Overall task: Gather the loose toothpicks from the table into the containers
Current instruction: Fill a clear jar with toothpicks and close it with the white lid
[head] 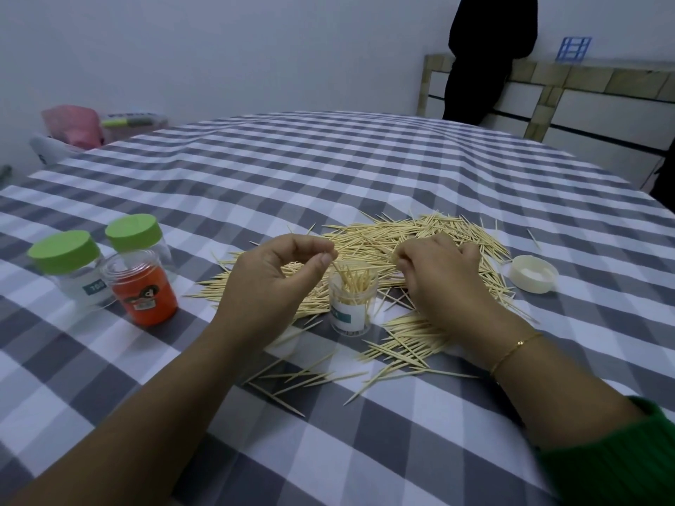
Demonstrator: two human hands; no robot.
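Observation:
A wide heap of loose toothpicks [438, 235] lies on the grey-and-white checked tablecloth [292, 169]. In front of it stands an open clear container [351, 308], partly filled with upright toothpicks. My left hand [270, 283] hovers just left of its mouth and pinches a toothpick between thumb and forefinger, the tip slanting into the container. My right hand [442, 279] rests on the heap to the right, fingers curled over toothpicks; what they hold is hidden.
A white lid [534, 273] lies upturned at the right. Two green-capped jars [69, 264] [136, 235] and an orange open container [142, 286] stand at the left. A person in black [485, 56] stands by a shelf behind the table.

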